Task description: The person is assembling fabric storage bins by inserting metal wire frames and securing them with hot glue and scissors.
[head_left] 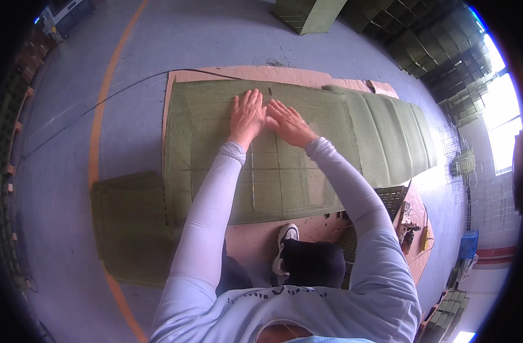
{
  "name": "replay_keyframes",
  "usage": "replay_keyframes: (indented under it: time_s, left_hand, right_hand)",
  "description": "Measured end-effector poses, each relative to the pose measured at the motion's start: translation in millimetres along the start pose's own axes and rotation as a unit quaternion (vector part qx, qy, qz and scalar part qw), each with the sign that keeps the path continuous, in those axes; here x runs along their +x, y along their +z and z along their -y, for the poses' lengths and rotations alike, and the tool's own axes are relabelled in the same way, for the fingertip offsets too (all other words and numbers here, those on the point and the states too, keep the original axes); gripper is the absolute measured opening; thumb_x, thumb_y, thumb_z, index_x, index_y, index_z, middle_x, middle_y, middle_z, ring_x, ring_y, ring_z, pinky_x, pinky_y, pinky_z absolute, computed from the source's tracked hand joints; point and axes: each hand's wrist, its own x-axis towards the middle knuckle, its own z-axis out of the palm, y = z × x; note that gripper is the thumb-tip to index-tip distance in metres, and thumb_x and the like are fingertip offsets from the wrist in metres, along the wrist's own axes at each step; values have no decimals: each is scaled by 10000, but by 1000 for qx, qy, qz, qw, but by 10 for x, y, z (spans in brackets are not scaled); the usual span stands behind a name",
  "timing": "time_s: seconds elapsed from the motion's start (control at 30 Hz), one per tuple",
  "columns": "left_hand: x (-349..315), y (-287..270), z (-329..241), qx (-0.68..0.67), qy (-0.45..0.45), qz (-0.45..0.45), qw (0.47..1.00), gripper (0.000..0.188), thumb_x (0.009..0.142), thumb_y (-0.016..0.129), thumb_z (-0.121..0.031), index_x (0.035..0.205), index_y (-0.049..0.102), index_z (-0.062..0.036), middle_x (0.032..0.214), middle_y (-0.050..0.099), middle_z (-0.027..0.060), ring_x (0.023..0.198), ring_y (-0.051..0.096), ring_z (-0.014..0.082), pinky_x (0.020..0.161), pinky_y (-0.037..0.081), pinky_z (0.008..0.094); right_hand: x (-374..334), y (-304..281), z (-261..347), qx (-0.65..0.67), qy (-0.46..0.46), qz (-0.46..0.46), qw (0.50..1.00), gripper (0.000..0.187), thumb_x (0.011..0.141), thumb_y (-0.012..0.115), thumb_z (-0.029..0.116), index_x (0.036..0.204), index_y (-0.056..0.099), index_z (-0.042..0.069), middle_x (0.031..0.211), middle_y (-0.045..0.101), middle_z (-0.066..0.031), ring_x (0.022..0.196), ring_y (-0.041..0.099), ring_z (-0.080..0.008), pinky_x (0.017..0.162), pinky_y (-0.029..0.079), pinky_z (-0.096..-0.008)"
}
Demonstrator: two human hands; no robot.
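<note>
Both of my arms reach forward over a large green fabric sheet [221, 200] laid flat on the floor-level board. Thin straight lines, like a wire grid [280, 188], show in or on the sheet. My left hand [248, 118] lies flat near the sheet's far edge, fingers stretched forward. Beside it, my right hand [291, 124] also rests flat, angled inward, with its thumb close to the left hand. Neither hand grips anything. On the right, a folded or layered part of the green fabric [390, 137] lies in soft ridges.
Pinkish board [261, 73] shows around the sheet. A folded green piece [133, 223] lies at the left. Tools [409, 231] lie at the right near a dark crate-like mesh [392, 197]. A cable [130, 86] crosses the floor. Green stacks [438, 51] stand far right.
</note>
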Motion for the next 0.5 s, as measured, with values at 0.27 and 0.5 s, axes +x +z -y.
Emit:
replay_keyframes:
  time_s: [0.27,0.5]
  left_hand:
    - [147,39,-201,22,24,37,999,431,908,448,-238,1286,479,-32,1387,430,82,1319,345,220,1086,243,491]
    - [-30,51,50,-3,10,-22,1000,416,921,437,-269,1267,493,-45,1391,425,91,1310,359,241,1084,252,479]
  right_hand:
    - [462,72,-314,-78,16,-155,985,637,967,276,473,1409,278,15,1488,239,-159,1395,181,-278,1132,151,-406]
    - [122,-86,7,19,-26,-58,998,616,971,282,457,1400,300,15,1480,240,-185,1385,205,-291,1124,181,-418]
